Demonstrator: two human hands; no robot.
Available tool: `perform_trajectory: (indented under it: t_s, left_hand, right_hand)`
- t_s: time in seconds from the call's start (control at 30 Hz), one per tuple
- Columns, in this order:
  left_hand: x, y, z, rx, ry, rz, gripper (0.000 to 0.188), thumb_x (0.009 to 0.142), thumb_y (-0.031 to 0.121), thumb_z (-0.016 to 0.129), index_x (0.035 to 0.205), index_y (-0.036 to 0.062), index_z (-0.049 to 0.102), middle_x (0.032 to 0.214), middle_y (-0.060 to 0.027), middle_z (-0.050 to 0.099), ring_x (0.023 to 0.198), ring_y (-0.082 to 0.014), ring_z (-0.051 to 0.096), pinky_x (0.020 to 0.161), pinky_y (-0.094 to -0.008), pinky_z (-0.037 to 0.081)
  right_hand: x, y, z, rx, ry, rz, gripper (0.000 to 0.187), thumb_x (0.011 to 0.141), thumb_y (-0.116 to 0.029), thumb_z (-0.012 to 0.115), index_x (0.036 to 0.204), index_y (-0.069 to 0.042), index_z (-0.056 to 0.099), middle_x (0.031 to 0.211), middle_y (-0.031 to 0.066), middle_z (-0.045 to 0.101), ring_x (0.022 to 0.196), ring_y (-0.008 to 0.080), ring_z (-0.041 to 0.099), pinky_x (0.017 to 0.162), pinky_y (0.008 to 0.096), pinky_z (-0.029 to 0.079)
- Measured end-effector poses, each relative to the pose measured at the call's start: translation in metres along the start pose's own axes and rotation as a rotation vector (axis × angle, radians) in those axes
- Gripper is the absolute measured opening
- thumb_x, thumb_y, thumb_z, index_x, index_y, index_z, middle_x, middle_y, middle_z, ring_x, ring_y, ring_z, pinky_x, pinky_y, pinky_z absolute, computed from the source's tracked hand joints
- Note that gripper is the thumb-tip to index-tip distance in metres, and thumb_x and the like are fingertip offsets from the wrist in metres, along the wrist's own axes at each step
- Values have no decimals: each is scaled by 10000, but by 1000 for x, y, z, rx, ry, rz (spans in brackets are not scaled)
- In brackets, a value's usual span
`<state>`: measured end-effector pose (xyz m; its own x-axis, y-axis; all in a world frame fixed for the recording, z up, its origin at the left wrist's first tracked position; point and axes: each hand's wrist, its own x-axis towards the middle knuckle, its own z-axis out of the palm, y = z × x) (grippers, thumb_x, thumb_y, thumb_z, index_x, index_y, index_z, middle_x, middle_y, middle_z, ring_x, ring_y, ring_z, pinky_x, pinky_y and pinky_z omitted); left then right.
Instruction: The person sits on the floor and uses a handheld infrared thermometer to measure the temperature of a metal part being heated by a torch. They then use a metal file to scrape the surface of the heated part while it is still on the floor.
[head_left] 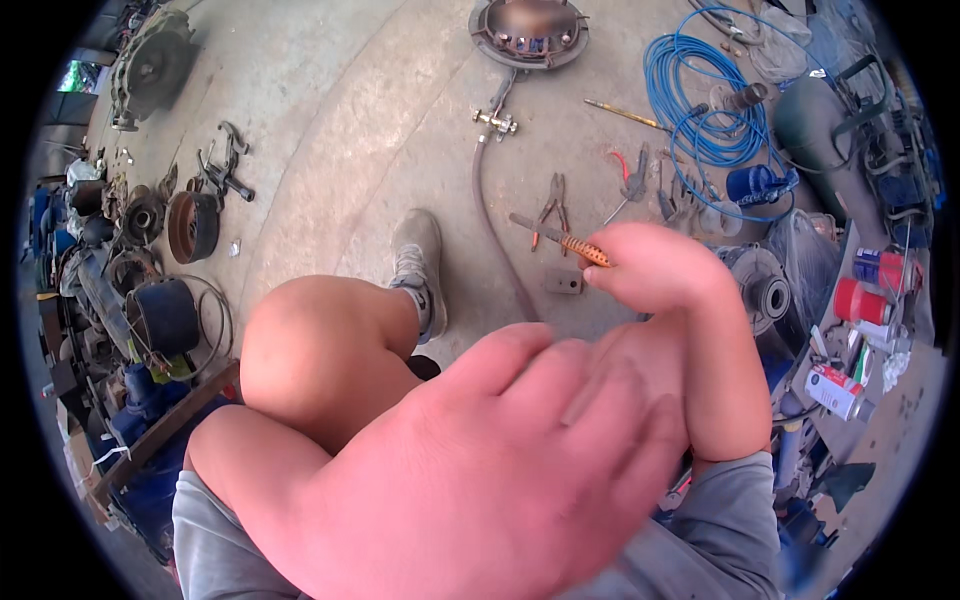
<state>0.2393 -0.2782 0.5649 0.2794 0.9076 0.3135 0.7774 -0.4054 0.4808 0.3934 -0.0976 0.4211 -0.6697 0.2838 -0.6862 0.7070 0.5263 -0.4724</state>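
My right hand [655, 265] is closed round the orange, patterned handle of a flat-bladed tool [585, 250]. Its narrow, dark blade points away to the upper left. Large in the foreground, my left hand [500, 460] shows its back, fingers apart and slightly bent, blurred at the tips. Nothing shows in it, though its palm is hidden. Beyond the blade, pliers [553, 207] lie on the concrete floor, and a small metal block with holes [564, 281] lies below the tool.
A round metal burner [530, 55] stands ahead, joined to a valve [495, 123] and a brown hose [488, 210]. Coiled blue hose [650, 75], hand tools and cans [835, 390] are on the right. Metal drums [192, 228] and machine parts crowd the left. My shoe [418, 250] is on the floor.
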Motion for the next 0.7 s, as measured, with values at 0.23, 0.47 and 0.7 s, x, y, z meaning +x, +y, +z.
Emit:
perform_trajectory:
  t_s: [0.23, 0.47, 0.7]
  left_hand:
    - [10, 5, -35, 156, -779, 97, 510, 919, 243, 588, 1401, 86, 652, 1217, -109, 682, 1101, -286, 664, 1023, -417, 510]
    - [9, 10, -30, 192, -756, 115, 530, 971, 283, 598, 1455, 67, 597, 1295, -125, 648, 1180, -314, 641, 1049, -429, 494]
    - [-1, 1, -26, 155, -852, 88, 571, 978, 363, 656, 1468, 81, 573, 1297, -112, 643, 1178, -290, 647, 1033, -414, 498]
  right_hand:
    - [10, -3, -5, -29, 48, -97, 258, 961, -254, 647, 1019, -11, 713, 973, 245, 733, 969, 456, 696, 858, 532, 554]
    - [16, -15, -3, -50, -30, -75, 255, 964, -253, 638, 1027, -22, 726, 980, 240, 742, 973, 448, 709, 853, 537, 559]
    - [6, -9, 0, -68, -60, -19, 255, 970, -254, 643, 1024, -24, 740, 990, 239, 746, 984, 439, 716, 860, 534, 565]
